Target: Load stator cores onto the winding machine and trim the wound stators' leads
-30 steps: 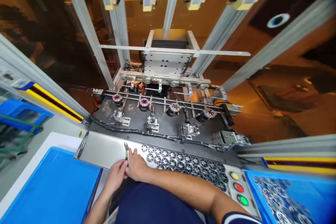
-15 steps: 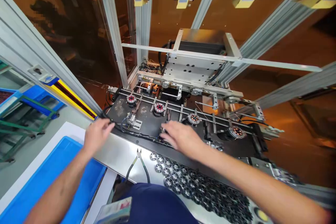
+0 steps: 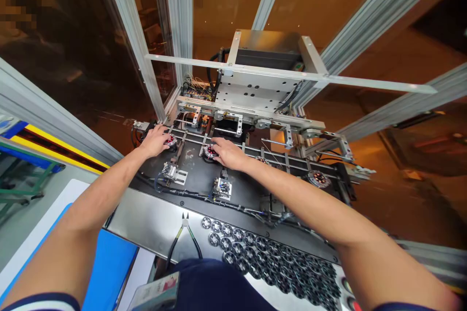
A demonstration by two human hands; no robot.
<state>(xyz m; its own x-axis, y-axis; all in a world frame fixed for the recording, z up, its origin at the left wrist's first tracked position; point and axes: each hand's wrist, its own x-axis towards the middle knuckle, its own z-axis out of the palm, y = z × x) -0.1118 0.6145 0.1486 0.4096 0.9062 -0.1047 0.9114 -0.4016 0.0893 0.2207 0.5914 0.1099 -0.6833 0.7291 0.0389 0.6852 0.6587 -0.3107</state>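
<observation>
My left hand (image 3: 155, 141) is at the leftmost round motor stator (image 3: 170, 141), its fingers and thumb closed around the rim. At the second stator (image 3: 209, 151), my right hand (image 3: 230, 154) grips the right side between thumb and fingers. Both stators have a light rim and a red-and-dark spoked centre, and both sit in the row on the machine's black plate (image 3: 195, 163). A third stator (image 3: 261, 160) is mostly hidden behind my right forearm. The fourth stator (image 3: 319, 179), with copper-coloured windings, shows farther right.
Cutting pliers (image 3: 185, 223) lie on the metal ledge (image 3: 146, 211) before me. Many dark ring-shaped parts (image 3: 255, 248) fill the ledge to their right. Small clamp fixtures (image 3: 174, 173) and a cable bundle (image 3: 197, 195) lie before the stators; metal rails run behind. A blue tray (image 3: 115, 257) is at lower left.
Both hands have moved forward from the front of the black plate onto the two left stators and closed on them. The view has shifted right and slightly down.
</observation>
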